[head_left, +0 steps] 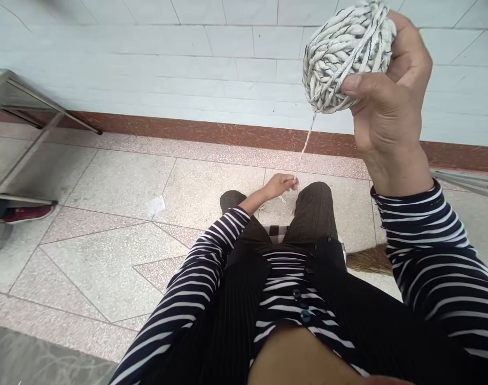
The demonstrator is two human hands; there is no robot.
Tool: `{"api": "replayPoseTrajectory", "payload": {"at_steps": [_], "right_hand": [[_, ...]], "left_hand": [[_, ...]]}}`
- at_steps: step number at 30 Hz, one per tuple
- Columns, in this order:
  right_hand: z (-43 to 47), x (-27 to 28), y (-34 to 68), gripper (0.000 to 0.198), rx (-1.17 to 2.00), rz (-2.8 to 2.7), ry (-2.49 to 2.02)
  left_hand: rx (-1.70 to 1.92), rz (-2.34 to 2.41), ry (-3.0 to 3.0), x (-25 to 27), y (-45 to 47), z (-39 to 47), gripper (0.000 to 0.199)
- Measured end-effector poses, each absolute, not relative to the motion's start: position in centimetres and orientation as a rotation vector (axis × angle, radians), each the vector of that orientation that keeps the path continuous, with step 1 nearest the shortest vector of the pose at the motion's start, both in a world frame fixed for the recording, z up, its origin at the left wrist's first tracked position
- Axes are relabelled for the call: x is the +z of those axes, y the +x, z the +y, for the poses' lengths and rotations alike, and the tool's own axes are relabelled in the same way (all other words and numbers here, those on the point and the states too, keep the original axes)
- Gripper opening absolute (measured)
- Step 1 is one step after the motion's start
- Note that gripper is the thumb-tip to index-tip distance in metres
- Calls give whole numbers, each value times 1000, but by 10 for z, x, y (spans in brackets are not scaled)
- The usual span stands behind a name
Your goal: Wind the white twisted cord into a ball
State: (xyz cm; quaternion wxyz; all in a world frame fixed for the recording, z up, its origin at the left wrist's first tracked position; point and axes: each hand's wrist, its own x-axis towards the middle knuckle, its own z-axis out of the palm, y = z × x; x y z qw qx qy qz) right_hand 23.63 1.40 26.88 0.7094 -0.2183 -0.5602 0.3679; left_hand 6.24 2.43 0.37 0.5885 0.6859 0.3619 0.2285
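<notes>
A ball of white yarn (348, 56) flecked with black is held high at the upper right. My right hand (392, 101) is closed round its right side, the thumb pressed on the front. From the ball's underside a single taut strand (308, 138) runs down to my left hand (281, 185). There my left fingers pinch it just above my knees. A loose end of the yarn (281, 199) hangs below that hand, between my legs.
A tiled wall with a brown skirting (211, 132) stands in front. Metal-framed furniture (39, 139) is at the left, with a person's red shoe (29, 213) beneath. A white paper scrap (156, 205) lies on the floor. Broom bristles (370, 259) show beside my right leg.
</notes>
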Motion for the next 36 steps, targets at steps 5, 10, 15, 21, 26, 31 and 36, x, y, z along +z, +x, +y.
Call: {"api": "replayPoseTrajectory", "payload": {"at_steps": [5,10,15,21,26,31,36], "right_hand": [[12,261,237,53,911,-1172,-608],[9,261,230,56,924,-1204,-611],[7,265,226,54,905,-1161,-611],[4,260,230,55,924,-1173,-659],[5,252,221,62,1000,-1175,-637],[6,258,217,59,1017,-1138,-629],[10,265,233,59,930,-1108,-462]], "left_hand": [[504,976,1573,-5,33,11,30],[789,870,1460,37,35,34,41],[938,799,1563,70,48,31,35],[887,967,1632,56,27,32,26],[993,862,1612,89,41,55,30],[1093,747,1700,120,66,51,36],[926,901,1823,79,48,32,34]]}}
